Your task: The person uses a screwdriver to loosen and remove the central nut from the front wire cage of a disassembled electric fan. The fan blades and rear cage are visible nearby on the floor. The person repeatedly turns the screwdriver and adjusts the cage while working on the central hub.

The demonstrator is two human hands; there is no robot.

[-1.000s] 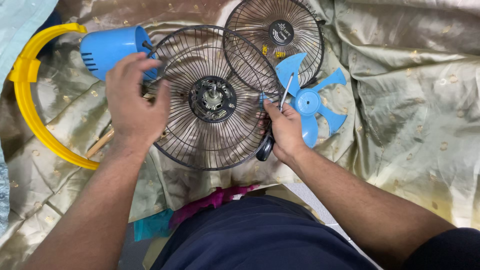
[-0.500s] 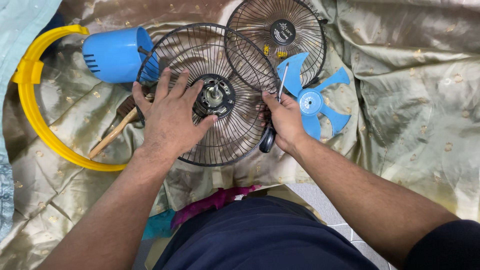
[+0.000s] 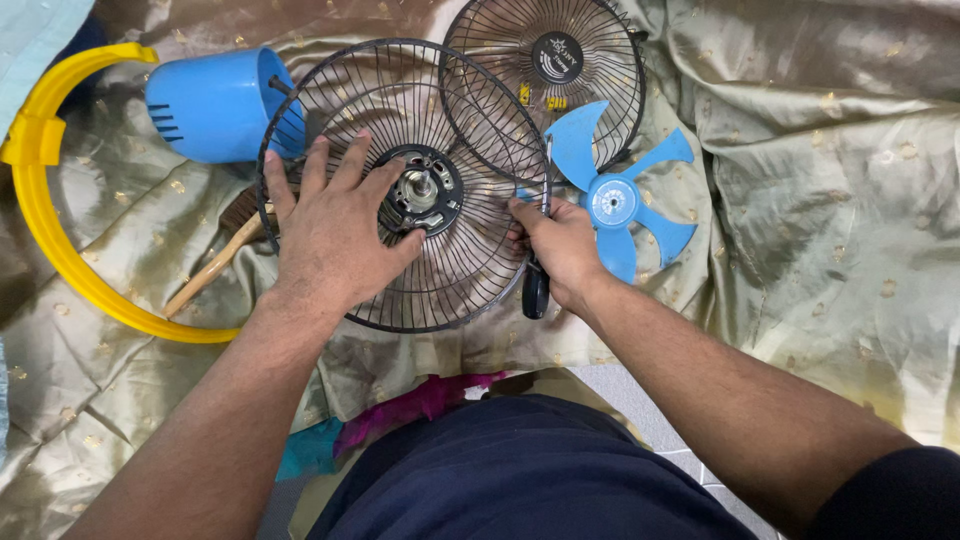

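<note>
Head view: left hand (image 3: 335,230) lies flat, fingers spread, on the rear grille (image 3: 400,185), fingertips at the motor hub (image 3: 420,192). Right hand (image 3: 560,250) is clamped around a screwdriver (image 3: 537,270) at the grille's right rim, beside the blue blade (image 3: 615,200). Both rest on gold cloth (image 3: 800,200), with the front grille (image 3: 545,70), blue housing (image 3: 215,105) and yellow ring (image 3: 60,230) nearby.
</note>
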